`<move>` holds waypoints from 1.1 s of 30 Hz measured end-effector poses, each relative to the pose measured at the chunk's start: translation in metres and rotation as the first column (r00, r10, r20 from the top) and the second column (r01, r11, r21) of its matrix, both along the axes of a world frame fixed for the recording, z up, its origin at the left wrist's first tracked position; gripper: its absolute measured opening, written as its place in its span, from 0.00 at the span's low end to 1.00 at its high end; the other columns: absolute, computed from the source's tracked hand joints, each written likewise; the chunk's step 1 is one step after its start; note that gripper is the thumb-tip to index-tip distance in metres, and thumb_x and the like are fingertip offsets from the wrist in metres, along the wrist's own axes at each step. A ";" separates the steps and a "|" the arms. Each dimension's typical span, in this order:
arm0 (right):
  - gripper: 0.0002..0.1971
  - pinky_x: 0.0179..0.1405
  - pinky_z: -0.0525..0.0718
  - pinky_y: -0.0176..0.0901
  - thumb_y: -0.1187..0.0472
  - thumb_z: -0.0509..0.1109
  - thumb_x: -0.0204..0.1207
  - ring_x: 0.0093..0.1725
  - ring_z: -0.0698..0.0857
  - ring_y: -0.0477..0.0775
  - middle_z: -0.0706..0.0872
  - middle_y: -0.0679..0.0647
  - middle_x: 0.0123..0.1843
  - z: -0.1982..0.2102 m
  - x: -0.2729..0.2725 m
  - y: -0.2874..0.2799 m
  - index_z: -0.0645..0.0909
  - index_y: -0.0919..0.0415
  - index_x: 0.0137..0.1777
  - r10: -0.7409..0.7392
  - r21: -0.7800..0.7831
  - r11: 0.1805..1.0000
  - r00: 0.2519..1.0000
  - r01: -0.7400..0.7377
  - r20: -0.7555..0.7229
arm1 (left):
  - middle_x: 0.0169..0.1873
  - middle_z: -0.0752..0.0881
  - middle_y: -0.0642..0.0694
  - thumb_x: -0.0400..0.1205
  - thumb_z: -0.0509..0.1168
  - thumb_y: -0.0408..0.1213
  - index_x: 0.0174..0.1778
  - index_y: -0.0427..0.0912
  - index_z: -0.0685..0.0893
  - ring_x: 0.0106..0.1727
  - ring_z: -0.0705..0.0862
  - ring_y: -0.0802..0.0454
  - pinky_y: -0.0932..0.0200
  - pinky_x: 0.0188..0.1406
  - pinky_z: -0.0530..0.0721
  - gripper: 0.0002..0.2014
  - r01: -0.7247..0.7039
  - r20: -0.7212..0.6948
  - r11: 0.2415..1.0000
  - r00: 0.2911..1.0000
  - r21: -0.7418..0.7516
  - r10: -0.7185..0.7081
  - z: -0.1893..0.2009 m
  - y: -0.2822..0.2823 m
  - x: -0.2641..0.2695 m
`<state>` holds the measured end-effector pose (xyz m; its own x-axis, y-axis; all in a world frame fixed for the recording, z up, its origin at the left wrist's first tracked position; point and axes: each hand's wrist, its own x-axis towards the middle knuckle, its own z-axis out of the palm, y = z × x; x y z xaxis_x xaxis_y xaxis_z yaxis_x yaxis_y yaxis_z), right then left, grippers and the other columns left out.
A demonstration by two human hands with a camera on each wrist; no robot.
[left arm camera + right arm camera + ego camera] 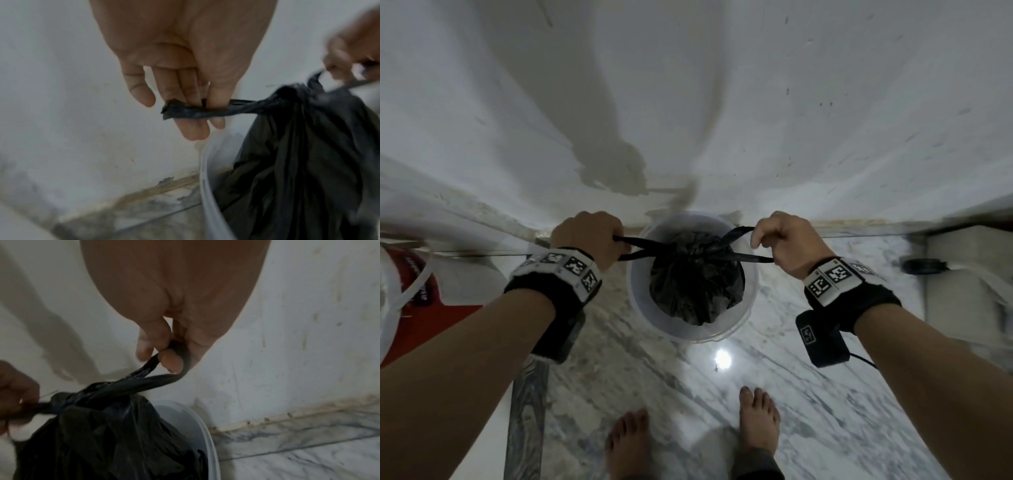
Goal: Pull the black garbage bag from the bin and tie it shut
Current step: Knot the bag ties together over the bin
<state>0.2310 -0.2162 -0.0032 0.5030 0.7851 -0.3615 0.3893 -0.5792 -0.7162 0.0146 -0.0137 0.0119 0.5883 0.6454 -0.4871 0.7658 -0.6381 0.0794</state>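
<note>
1. Black garbage bag [695,284] sits in the white bin [640,308], knot at centre.
2. Left hand [589,236] at nine o'clock and right hand [780,240] at three each pinch a tail.
3. Pull both tails level and outward so the knot cinches evenly.

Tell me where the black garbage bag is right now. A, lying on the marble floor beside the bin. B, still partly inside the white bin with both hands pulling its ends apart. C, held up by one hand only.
B: the black garbage bag still sits partly inside the white bin, while the left hand and right hand each grip a tied end, pulling outward.
</note>
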 end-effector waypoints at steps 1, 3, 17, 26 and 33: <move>0.17 0.37 0.71 0.22 0.80 0.60 0.71 0.41 0.78 0.55 0.78 0.57 0.40 -0.002 0.000 -0.002 0.88 0.64 0.38 0.038 -0.028 0.999 0.999 -0.037 0.038 | 0.34 0.89 0.43 0.73 0.68 0.51 0.38 0.45 0.89 0.37 0.86 0.42 0.54 0.36 0.84 0.12 -0.141 0.071 0.986 0.987 -0.086 0.147 0.000 0.004 -0.001; 0.14 0.48 0.70 0.27 0.74 0.63 0.72 0.50 0.79 0.56 0.80 0.59 0.50 -0.002 -0.003 -0.005 0.91 0.64 0.44 0.150 -0.115 0.984 0.982 -0.136 0.117 | 0.40 0.91 0.39 0.70 0.72 0.48 0.41 0.41 0.91 0.45 0.88 0.39 0.53 0.45 0.85 0.13 -0.351 0.160 0.895 0.901 -0.276 0.402 0.000 0.010 -0.003; 0.15 0.54 0.79 0.44 0.57 0.63 0.80 0.51 0.80 0.58 0.85 0.59 0.50 0.017 -0.048 0.009 0.84 0.66 0.38 0.351 0.151 0.908 0.907 -0.390 0.231 | 0.28 0.87 0.42 0.75 0.64 0.28 0.30 0.34 0.80 0.39 0.87 0.46 0.60 0.49 0.88 0.07 -0.080 0.162 0.230 0.491 -0.970 0.856 0.031 -0.023 0.020; 0.11 0.18 0.83 0.33 0.59 0.58 0.83 0.39 0.93 0.54 0.89 0.53 0.54 0.020 -0.043 0.019 0.82 0.59 0.56 -0.389 -0.268 0.788 0.112 0.554 -0.914 | 0.36 0.90 0.37 0.77 0.52 0.34 0.36 0.35 0.87 0.17 0.80 0.41 0.57 0.21 0.84 0.17 0.029 0.142 0.140 0.277 -0.990 0.950 0.034 -0.022 0.015; 0.23 0.31 0.85 0.47 0.75 0.50 0.71 0.28 0.85 0.64 0.82 0.68 0.44 0.016 -0.070 0.036 0.75 0.65 0.64 -0.148 -0.066 0.872 0.132 0.485 -0.980 | 0.22 0.87 0.46 0.77 0.66 0.30 0.49 0.39 0.85 0.13 0.79 0.55 0.70 0.07 0.66 0.07 -0.022 0.227 0.313 0.639 -0.949 0.734 0.022 -0.064 0.046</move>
<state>0.1613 -0.1806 0.0123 0.1348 0.7787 -0.6128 -0.8487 -0.2284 -0.4769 0.0604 -0.0778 0.0341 0.7363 0.3408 -0.5845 0.4428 0.4105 0.7971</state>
